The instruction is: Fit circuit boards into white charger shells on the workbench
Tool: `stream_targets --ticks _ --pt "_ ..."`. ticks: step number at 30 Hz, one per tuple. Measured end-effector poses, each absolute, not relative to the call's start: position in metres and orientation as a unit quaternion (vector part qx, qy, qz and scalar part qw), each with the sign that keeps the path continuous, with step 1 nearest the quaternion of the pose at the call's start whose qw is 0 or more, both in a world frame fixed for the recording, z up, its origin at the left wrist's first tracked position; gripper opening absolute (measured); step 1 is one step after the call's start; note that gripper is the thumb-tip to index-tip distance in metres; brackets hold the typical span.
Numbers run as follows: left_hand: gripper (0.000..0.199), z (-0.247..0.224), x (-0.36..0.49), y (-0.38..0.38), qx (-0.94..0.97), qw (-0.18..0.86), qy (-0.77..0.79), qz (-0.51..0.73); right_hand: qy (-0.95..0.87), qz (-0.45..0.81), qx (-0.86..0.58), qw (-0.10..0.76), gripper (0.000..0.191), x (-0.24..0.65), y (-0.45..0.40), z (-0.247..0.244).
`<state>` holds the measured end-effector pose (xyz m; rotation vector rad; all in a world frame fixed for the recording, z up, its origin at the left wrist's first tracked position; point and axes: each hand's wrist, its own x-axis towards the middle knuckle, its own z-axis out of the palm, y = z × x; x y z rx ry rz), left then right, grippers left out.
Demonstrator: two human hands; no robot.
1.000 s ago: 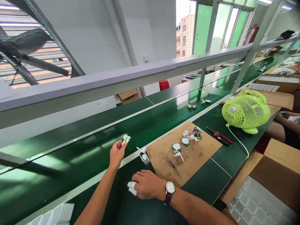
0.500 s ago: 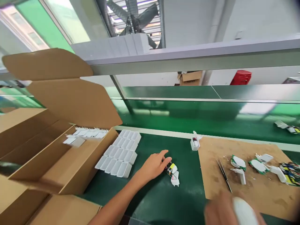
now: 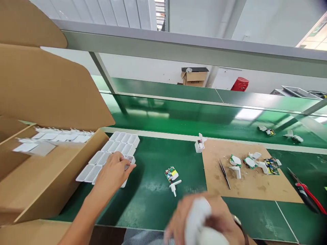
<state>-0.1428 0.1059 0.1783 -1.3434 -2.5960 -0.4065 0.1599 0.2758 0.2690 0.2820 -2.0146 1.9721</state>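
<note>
My left hand (image 3: 114,168) reaches over the rows of white plastic cases (image 3: 95,158), its thumb and fingers closed on one open case (image 3: 130,159) at the right side of the group. Low in the view, my right hand (image 3: 212,211) is smeared by motion and grips a white rounded object (image 3: 195,217), whose kind the blur hides. On the green bench between the hands lies a circuit board (image 3: 171,173) with a yellow part, and a white plastic piece (image 3: 174,187) sits just below it. Farther back stands a white case with parts in it (image 3: 199,145).
Tweezers (image 3: 224,174) and several circuit boards (image 3: 250,162) lie on a brown mat (image 3: 217,153). Red-handled pliers (image 3: 305,194) rest to its right. An open cardboard box (image 3: 63,177) borders the left side. Behind runs a green belt (image 3: 178,117), with more boards on it.
My left hand has moved left from beside the circuit board to the white cases. My right hand has come in leftward with the white object. The view has turned right and down.
</note>
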Motion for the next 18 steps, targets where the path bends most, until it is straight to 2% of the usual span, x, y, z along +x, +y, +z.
stream_targets --ticks 2,5,7,9,12,18 --pt "0.035 0.172 -0.133 0.117 -0.494 0.116 -0.842 -0.184 -0.846 0.505 -0.055 0.163 0.034 0.138 0.285 0.259" --pt "0.029 0.170 -0.114 0.143 -0.578 0.108 -0.772 -0.241 -0.952 0.218 -0.210 0.041 0.040 0.112 0.289 0.233" --pt "0.027 0.168 -0.103 0.160 -0.623 0.075 -0.736 -0.255 -0.962 0.129 -0.236 -0.041 0.041 0.101 0.285 0.214" --pt "0.027 0.162 -0.098 0.176 -0.636 0.019 -0.718 -0.282 -0.963 0.099 -0.236 -0.078 0.033 0.096 0.282 0.199" --pt "0.028 0.149 -0.099 0.194 -0.603 -0.071 -0.704 -0.368 -0.966 0.086 -0.235 -0.070 0.022 0.101 0.282 0.186" --pt "0.036 0.128 -0.099 0.212 -0.537 -0.105 -0.700 -0.459 -0.972 0.141 -0.185 0.031 0.045 0.122 0.295 0.165"
